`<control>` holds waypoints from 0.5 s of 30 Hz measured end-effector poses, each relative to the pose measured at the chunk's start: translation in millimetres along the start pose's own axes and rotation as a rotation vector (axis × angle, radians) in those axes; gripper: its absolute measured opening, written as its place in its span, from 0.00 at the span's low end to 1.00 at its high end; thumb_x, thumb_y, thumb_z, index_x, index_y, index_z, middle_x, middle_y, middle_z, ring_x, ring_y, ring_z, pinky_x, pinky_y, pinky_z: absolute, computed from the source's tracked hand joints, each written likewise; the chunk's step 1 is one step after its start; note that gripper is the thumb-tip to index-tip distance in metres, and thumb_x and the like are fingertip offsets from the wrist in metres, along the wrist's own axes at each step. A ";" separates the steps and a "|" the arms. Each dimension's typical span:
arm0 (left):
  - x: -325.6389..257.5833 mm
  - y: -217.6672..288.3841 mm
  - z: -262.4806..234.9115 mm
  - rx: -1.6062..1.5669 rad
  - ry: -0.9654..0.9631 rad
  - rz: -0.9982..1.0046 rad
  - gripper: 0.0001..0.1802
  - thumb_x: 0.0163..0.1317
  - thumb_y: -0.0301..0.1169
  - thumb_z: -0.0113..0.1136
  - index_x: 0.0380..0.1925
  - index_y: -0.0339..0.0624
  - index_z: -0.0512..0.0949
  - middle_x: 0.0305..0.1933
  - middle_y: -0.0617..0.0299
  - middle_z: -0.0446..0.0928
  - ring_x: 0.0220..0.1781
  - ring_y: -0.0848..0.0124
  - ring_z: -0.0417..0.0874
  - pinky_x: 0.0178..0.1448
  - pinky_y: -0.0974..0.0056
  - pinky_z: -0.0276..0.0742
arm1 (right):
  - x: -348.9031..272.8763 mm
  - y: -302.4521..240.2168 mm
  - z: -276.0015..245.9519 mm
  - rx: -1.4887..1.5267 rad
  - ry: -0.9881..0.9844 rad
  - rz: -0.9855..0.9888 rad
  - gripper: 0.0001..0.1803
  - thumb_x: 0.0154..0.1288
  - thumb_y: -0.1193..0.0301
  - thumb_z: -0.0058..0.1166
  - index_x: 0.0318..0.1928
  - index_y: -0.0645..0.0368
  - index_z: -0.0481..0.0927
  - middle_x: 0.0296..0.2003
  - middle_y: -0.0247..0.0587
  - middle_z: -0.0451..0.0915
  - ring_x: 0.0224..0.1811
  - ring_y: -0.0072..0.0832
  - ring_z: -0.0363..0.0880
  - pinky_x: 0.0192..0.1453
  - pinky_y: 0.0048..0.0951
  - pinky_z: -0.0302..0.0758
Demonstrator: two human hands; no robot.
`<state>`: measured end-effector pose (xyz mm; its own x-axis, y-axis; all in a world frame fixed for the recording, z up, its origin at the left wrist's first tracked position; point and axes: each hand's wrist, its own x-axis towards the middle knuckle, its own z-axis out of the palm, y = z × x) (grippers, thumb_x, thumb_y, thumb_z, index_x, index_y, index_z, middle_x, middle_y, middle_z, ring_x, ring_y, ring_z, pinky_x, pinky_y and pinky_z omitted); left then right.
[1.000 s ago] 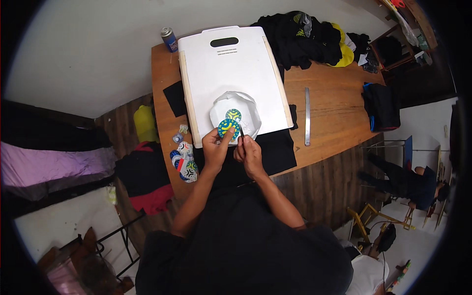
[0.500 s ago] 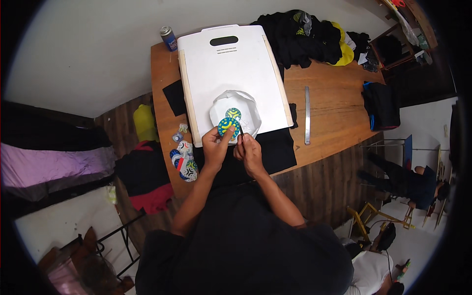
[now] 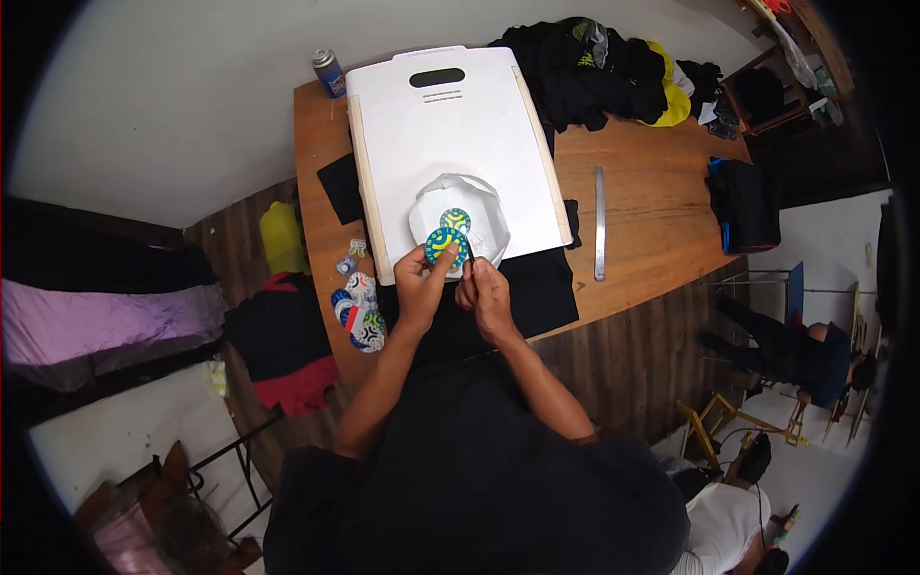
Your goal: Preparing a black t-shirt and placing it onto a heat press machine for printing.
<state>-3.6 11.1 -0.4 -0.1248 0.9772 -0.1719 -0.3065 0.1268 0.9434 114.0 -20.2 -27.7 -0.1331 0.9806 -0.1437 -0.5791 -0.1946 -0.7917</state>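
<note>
right at the centre of the frame, a round blue disc with yellow curved markings (image 3: pixel 447 246) is pinched at its lower left edge by the left hand (image 3: pixel 420 286), its flat face turned up toward the camera; being round, it shows no clear long axis. the right hand (image 3: pixel 489 292) sits just beside it, fingers curled around a thin dark tool (image 3: pixel 471 261) whose long axis runs up the frame, its tip meeting the disc's right edge. the two hands are close together, nearly touching. just above the disc lies a second round disc, green and yellow (image 3: pixel 455 219), resting on a white sheet with a rounded top (image 3: pixel 484 206). that sheet lies on a big white board with a handle slot (image 3: pixel 450 125), which runs from the centre toward the top of the frame over a wooden table (image 3: pixel 652 182). black cloth (image 3: pixel 537 287) lies under the hands. left of the hands, more patterned discs (image 3: pixel 359 311) cluster at the table's edge. a metal ruler (image 3: pixel 599 222) lies to the right, pointing up and down the frame, and a blue can (image 3: pixel 329 73) stands at the upper left corner of the table.
</note>
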 end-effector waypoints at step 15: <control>-5.6 0.4 0.2 -0.056 0.014 -0.011 0.08 0.66 0.29 0.66 0.38 0.33 0.84 0.34 0.67 0.83 0.35 0.84 0.79 0.39 0.76 0.71 | -3.5 -1.1 -0.8 -0.011 0.025 0.000 0.19 0.83 0.58 0.35 0.37 0.57 0.70 0.15 0.23 0.54 0.14 0.15 0.50 0.20 0.21 0.52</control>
<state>-2.8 5.7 1.0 -0.1342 0.9732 -0.1867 -0.3604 0.1275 0.9240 115.8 -23.3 -26.8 -0.1129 0.9808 -0.1588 -0.5697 -0.1948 -0.7984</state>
